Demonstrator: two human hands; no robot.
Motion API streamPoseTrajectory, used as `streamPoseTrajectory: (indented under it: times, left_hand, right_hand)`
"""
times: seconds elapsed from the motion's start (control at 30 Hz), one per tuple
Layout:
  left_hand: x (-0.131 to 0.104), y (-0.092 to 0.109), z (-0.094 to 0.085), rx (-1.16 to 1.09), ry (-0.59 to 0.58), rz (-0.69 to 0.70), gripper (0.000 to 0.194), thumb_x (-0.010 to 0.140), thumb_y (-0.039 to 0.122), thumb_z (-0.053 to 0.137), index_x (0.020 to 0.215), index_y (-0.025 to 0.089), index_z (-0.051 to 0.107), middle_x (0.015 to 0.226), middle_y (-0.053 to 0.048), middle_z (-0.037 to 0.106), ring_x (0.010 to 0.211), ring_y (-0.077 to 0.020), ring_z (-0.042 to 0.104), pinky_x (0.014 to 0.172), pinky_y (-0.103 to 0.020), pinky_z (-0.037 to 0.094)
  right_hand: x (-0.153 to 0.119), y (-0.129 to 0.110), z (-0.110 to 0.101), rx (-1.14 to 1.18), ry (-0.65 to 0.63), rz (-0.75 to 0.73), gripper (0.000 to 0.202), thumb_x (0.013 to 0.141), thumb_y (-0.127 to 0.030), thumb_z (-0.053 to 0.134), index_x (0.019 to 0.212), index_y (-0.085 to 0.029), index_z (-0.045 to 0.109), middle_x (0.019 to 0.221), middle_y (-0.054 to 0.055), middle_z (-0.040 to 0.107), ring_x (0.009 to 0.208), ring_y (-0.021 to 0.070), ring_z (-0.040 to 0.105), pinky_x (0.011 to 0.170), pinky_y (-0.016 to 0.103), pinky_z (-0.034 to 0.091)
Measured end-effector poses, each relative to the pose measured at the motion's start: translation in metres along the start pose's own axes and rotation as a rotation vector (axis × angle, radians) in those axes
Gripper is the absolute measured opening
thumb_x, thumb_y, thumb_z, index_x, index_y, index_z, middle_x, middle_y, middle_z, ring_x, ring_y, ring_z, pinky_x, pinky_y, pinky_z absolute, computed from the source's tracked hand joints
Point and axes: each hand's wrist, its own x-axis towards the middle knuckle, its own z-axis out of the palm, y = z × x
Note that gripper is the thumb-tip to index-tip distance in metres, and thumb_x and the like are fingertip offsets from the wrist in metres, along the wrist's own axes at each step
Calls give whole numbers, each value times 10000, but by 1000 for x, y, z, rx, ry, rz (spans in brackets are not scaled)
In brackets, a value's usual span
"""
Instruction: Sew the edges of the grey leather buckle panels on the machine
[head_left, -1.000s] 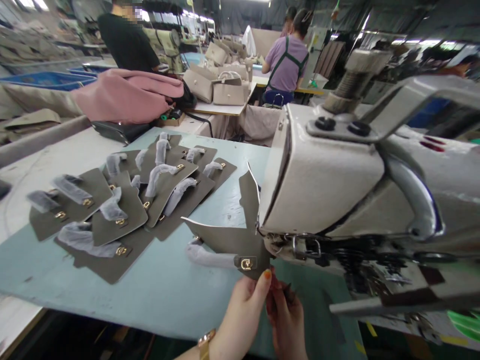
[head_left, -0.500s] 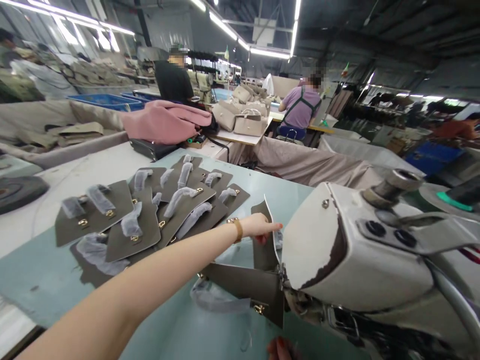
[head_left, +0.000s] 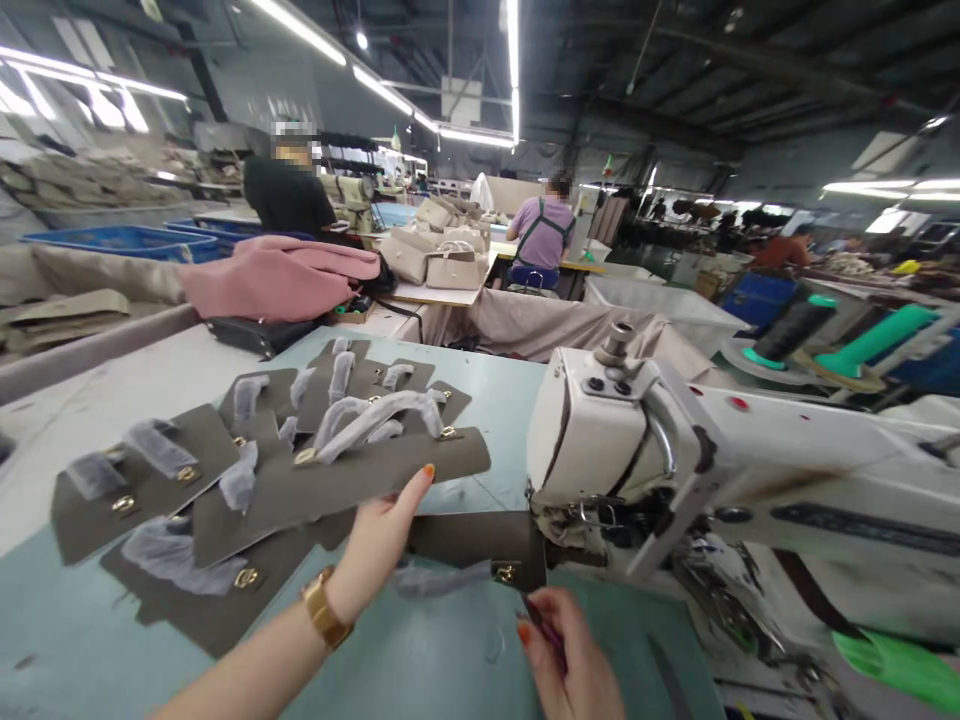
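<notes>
My left hand (head_left: pixel 382 540), wearing a gold watch, is closed on the near edge of a grey-brown bag panel (head_left: pixel 360 475), thumb on top. This panel has a plastic-wrapped handle (head_left: pixel 382 412) with gold fittings and is held above similar panels (head_left: pixel 150 455). My right hand (head_left: pixel 566 655) grips a small dark, pointed tool (head_left: pixel 546 630); its exact kind is hard to see. Just beyond it, another bag panel (head_left: pixel 472 537) lies with its right end at the sewing machine's needle area, its wrapped handle (head_left: pixel 442 578) toward me.
The white sewing machine (head_left: pixel 592 430) stands at the right, with thread cones (head_left: pixel 795 330) behind it. A pink cloth (head_left: pixel 281 280) lies on a black bag at the back left. Beige handbags (head_left: pixel 450 265) sit on a farther table. Two people work beyond.
My left hand has moved left from beside the machine head and now holds a panel over the pile. My right hand has come further into view with the tool. The view has swung right.
</notes>
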Motion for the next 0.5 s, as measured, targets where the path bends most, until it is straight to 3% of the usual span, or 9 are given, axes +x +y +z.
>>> streamPoseTrajectory:
  times: [0.13,0.27,0.4,0.5]
  left_hand:
    - [-32,-3,-5,3,-11,-65,372,780,464,641,1000,170,702,1118,-72,698,1199,-263,540,1105,-362,316]
    - [-51,-12,-12,80,18,-117,405,761,474,644,1021,166,682,1195,-76,663,1267,-283,481,1155,-407,238]
    - [-64,-31,-29,144,108,-190,453,718,488,657,1024,155,674,1240,-93,633,1314,-293,423,1172,-408,193]
    - [-47,-30,-29,218,150,-191,394,729,489,627,958,176,699,1103,-77,699,1259,-319,482,1143,-425,260]
  right_hand:
    - [36,-48,5,-453,-28,-131,204,900,-368,549,1019,-213,604,861,79,732,718,239,711,562,259,478]
    - [57,-72,28,-776,-8,-155,110,882,-267,608,956,-185,611,819,103,728,655,247,706,491,257,415]
    - [58,-74,33,-746,-64,-149,73,915,-246,559,861,-207,590,753,61,718,616,221,698,450,244,346]
    - [43,-59,27,-521,-66,-150,180,947,-341,485,839,-232,580,717,27,715,580,202,689,461,240,358]
